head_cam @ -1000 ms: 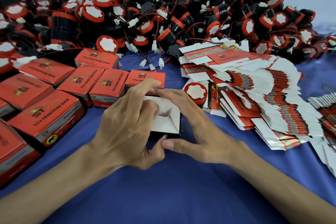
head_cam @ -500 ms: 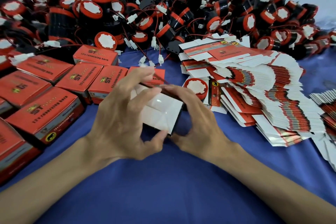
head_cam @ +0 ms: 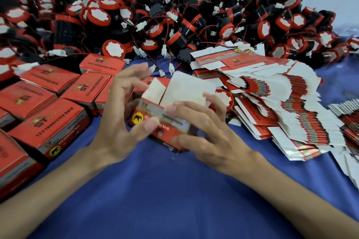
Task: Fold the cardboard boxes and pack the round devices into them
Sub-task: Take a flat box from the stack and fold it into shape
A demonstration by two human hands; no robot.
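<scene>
Box (head_cam: 138,117) w/ open flaps (head_cam: 184,87) is gripped btwn left hand (head_cam: 118,120) & right hand (head_cam: 211,136); if squeezed too hard, it could be crushed.

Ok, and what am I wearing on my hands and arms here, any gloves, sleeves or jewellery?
Nothing shows. The left hand and right hand are bare, with no gloves, rings or tape on the fingers. The left forearm and right forearm are uncovered to the frame's edge: no sleeve, watch or wristband in view.

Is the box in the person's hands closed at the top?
No: the box held between the left hand and the right hand has its white flaps standing open.
</scene>
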